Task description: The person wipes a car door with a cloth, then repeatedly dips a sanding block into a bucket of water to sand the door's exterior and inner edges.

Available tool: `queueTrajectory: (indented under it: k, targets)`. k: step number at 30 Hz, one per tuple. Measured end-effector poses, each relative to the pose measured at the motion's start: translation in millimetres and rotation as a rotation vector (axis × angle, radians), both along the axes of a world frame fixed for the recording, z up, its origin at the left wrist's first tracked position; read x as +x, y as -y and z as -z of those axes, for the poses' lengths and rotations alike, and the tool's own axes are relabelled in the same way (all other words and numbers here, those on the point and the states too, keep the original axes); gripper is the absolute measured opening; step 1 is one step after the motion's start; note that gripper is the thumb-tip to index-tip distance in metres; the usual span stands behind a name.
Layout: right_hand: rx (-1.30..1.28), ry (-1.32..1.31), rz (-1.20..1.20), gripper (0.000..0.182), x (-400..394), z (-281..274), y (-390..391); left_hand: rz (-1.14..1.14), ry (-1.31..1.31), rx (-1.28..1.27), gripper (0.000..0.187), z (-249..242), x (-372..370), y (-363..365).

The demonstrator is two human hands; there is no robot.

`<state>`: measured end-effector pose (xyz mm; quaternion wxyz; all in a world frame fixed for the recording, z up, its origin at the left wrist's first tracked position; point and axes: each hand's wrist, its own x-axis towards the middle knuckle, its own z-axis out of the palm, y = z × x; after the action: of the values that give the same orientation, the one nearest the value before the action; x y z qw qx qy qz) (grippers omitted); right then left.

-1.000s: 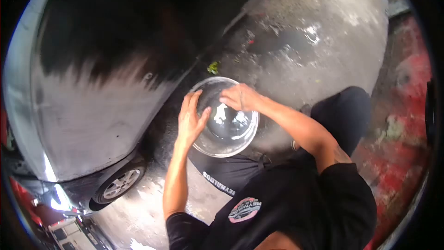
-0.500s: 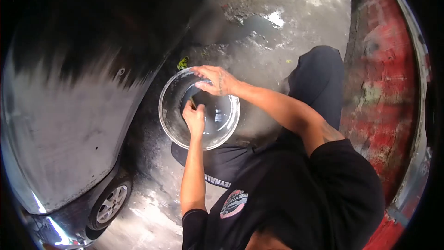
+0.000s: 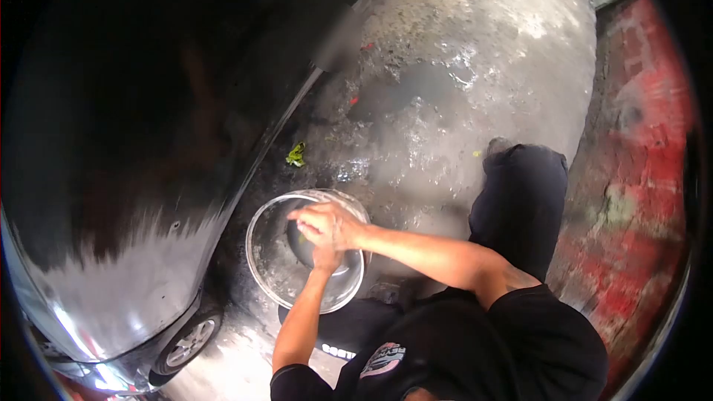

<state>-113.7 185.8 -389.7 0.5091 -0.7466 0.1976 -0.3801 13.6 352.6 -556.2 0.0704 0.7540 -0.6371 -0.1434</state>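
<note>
A round, clear-rimmed bucket (image 3: 256,271) leans between my legs, tilted, with its grey inside showing. Both hands meet over its mouth. My left hand (image 3: 327,255) is closed, low over the opening, and a small yellowish bit of something shows by its fingers, too blurred to name. Just above and partly overlapping it is my right hand (image 3: 323,224), its fingers smeared by motion, so its grip is unclear.
At left stands a dark car panel (image 3: 134,141) with a grey patch and a wheel (image 3: 191,343) below. A yellow-green crumpled scrap (image 3: 295,154) lies on the wet floor (image 3: 416,111). A worn red surface (image 3: 631,230) runs along the right.
My right hand has left the bucket's rim and come against my left hand. My left hand has risen from inside the bucket. The view has shifted, so the bucket sits lower and appears more tilted.
</note>
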Motion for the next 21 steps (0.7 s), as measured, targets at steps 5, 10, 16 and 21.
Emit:
queueTrajectory:
  k: [5, 10, 16, 21]
  targets:
    - [0.014, 0.023, -0.169, 0.025, -9, -4, 21, -0.115, -0.637, 0.268, 0.039, 34, -18, 13]
    - [0.626, 0.094, -0.144, 0.020, -48, -48, 131, -0.648, -1.078, 0.341, 0.041, -24, -42, 18]
    - [0.007, 0.281, 0.469, 0.046, -104, -140, 354, -0.972, -0.732, 0.020, 0.038, -150, -113, 54]
    - [-0.149, 0.046, 0.210, 0.031, -118, -139, 427, -1.411, -0.190, -0.058, 0.040, -163, -143, 88]
